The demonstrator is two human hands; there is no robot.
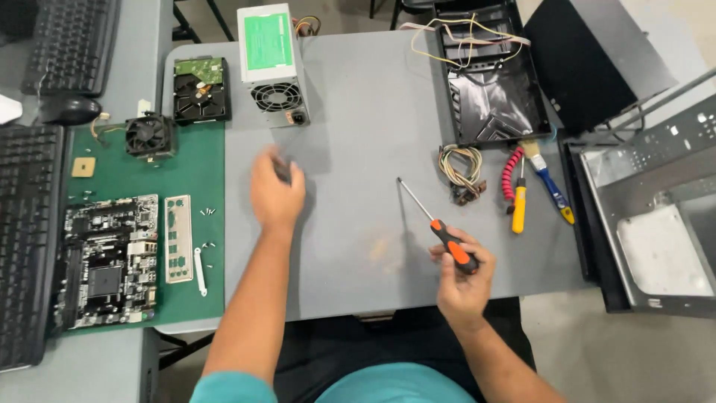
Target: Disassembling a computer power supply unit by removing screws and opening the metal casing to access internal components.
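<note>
Orange and black on its handle, the screwdriver [436, 225] sits in my right hand [464, 277], fingers wrapped around the grip, its thin shaft slanting up and left over the bare grey desk [358, 134]. My left hand [275, 192] is out over the middle of the desk, curled around something small and dark; it is blurred, so I can only guess it is a small part pinched in the fingers.

From here I see two risks. The screwdriver tip points toward the left hand's side, so a quick swing could jab it or scratch the desk. And whatever the left hand holds is being carried near the tiny loose screws [206, 213] on the green mat [112, 175]; a brush of the forearm could scatter them.

As for labels: the power supply [271, 63] stands at the far edge, a grey metal box with a large green rectangular label on top. Left of it, the hard drive [201, 89] shows a green board at its upper end. The motherboard [108, 261] lies on the mat, with a silver port plate [178, 238] just beside it.
</note>
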